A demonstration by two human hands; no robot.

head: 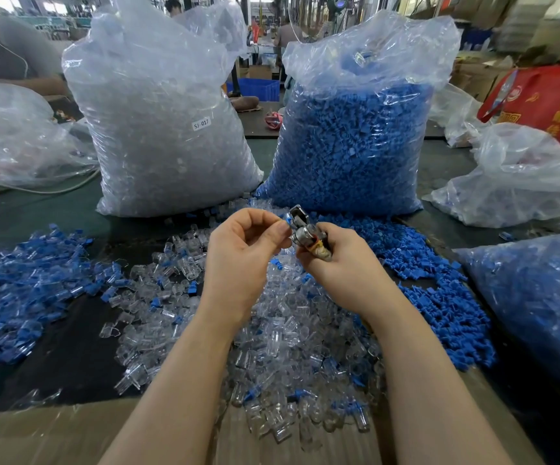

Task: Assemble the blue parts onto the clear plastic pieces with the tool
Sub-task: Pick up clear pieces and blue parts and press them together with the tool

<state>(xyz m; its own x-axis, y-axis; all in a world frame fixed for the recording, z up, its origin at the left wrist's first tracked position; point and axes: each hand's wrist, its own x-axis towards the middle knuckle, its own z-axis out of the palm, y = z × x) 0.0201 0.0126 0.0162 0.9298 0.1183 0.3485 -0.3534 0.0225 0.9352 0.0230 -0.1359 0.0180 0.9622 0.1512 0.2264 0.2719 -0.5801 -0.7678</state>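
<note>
Right hand [334, 260] grips a metal tool [300, 229]; left hand [241, 250] pinches a small part at its tip, above loose clear pieces [272, 347] mid-table; two full bags [168, 129] stand behind.

Prob. factory floor: bulk parts bags [355, 129], cartons [480, 75] behind.

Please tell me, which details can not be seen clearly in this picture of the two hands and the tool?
- Head view: what the left hand pinches against the tool is hidden by its fingertips; only a bit of blue shows.
- The tool's lower part is covered by the right hand.
- The bag of blue parts on the right is cut off by the frame edge.
- Background people are blurred.
</note>
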